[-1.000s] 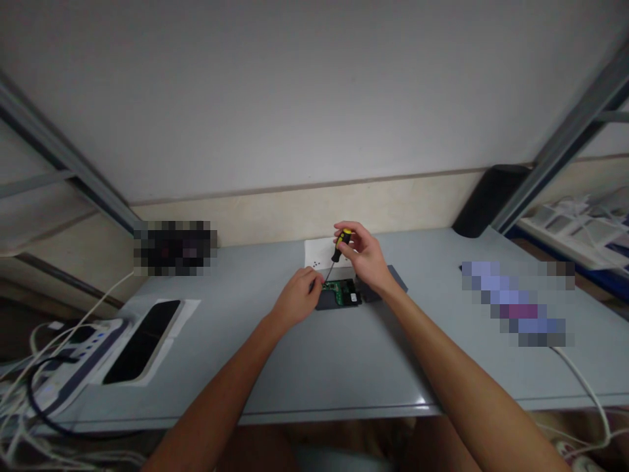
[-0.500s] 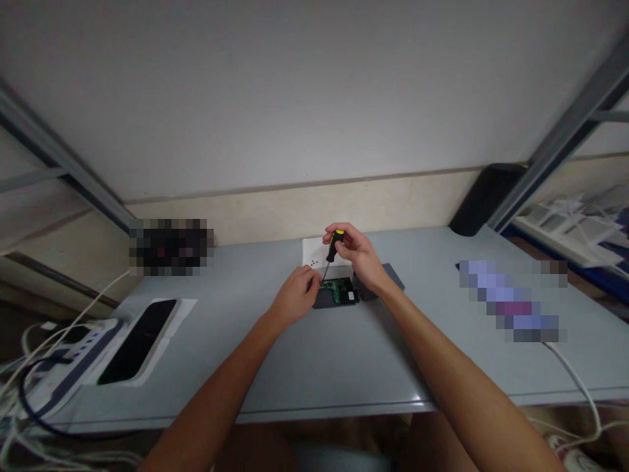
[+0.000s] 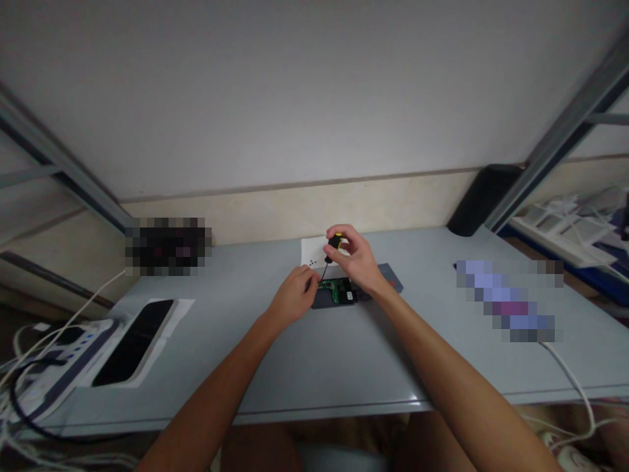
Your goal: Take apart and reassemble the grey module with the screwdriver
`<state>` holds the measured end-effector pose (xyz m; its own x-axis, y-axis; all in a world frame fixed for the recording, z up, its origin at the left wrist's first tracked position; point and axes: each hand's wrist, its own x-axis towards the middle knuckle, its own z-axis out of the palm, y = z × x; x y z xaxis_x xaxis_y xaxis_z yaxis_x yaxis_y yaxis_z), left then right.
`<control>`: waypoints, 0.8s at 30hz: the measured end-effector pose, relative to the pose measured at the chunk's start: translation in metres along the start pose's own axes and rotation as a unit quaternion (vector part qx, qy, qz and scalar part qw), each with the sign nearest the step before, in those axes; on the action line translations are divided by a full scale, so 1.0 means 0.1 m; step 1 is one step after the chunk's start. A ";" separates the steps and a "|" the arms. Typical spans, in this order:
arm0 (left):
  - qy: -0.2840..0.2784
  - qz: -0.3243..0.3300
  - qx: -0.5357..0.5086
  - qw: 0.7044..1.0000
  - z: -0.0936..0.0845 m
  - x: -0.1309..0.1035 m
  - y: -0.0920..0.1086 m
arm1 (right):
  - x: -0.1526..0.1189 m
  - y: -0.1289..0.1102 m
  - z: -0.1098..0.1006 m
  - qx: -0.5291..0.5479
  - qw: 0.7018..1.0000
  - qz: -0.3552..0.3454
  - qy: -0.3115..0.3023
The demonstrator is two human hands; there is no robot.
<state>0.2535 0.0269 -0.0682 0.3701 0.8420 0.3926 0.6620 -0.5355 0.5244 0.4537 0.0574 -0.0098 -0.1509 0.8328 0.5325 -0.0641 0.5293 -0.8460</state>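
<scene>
My right hand (image 3: 358, 261) grips a black and yellow screwdriver (image 3: 335, 244) by its handle. The thin shaft slants down to the left part of a green circuit board (image 3: 335, 288), which sits in an opened dark grey casing (image 3: 323, 300). At the casing's left end my left hand (image 3: 296, 293) is closed on its edge, partly covering the board. Behind lies a white sheet of paper (image 3: 313, 249) with several small dark screws (image 3: 313, 263) on it. A flat grey cover piece (image 3: 392, 278) rests to the right, partly behind my right wrist.
A phone (image 3: 135, 342) lies on paper at the left of the grey table (image 3: 275, 380), beside a power strip (image 3: 73, 367) with cables. A black cylinder (image 3: 484, 200) stands at the back right. Blurred-out objects lie left and right. A white cable (image 3: 572, 375) crosses the right edge.
The fingers of my right hand have shifted around the screwdriver handle, which stands slightly differently. Its tip stays at the board, and my left hand keeps its place.
</scene>
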 end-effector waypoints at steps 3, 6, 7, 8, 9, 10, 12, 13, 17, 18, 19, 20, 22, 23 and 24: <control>0.000 -0.003 0.004 1.000 0.00 0.00 0.00 | 0.03 0.02 0.00 0.015 1.000 0.007 0.006; 0.001 -0.008 0.005 1.000 0.01 0.00 -0.01 | 0.04 0.01 -0.02 0.074 0.996 0.028 -0.035; 0.001 -0.008 0.006 1.000 0.01 0.00 -0.01 | 0.04 0.01 -0.02 0.082 0.995 0.035 -0.039; 0.000 -0.007 0.005 1.000 0.01 0.00 -0.01 | 0.04 0.00 -0.01 0.078 0.996 0.038 -0.036; 0.001 -0.006 0.005 1.000 0.01 0.00 -0.01 | 0.03 -0.01 -0.01 0.062 0.997 0.035 -0.025; 0.000 -0.004 0.004 1.000 0.01 0.00 -0.01 | 0.03 -0.02 -0.01 0.041 0.999 0.026 -0.011; -0.001 -0.003 0.000 1.000 0.01 0.00 -0.01 | 0.02 -0.02 0.01 0.012 1.000 0.006 0.002; -0.001 -0.003 -0.001 1.000 0.01 0.00 -0.01 | 0.02 -0.02 0.01 0.017 1.000 -0.001 -0.004; -0.003 -0.003 0.002 1.000 0.00 0.00 -0.01 | 0.01 -0.01 0.03 0.093 0.994 0.017 -0.060; -0.003 -0.003 0.003 1.000 0.00 0.00 -0.01 | 0.01 -0.01 0.03 0.090 0.994 0.024 -0.057; -0.002 -0.004 0.003 1.000 0.00 0.00 -0.01 | 0.02 0.00 0.02 0.072 0.996 0.029 -0.043; -0.001 -0.005 0.003 1.000 0.00 0.00 -0.01 | 0.02 0.00 0.01 0.047 0.998 0.030 -0.023; -0.001 -0.007 0.002 1.000 0.00 0.00 -0.01 | 0.03 0.00 -0.01 0.009 1.000 0.024 0.003; -0.002 -0.007 0.002 1.000 0.00 0.00 -0.01 | 0.04 0.00 -0.02 0.009 1.000 0.020 0.002; -0.004 -0.007 0.002 1.000 0.00 0.00 -0.01 | 0.04 0.00 -0.04 0.021 1.000 0.019 -0.010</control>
<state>0.2526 0.0275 -0.0686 0.3655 0.8498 0.3798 0.6696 -0.5235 0.5269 0.4566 0.0613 -0.0071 -0.1736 0.8491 0.4989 -0.0998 0.4889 -0.8666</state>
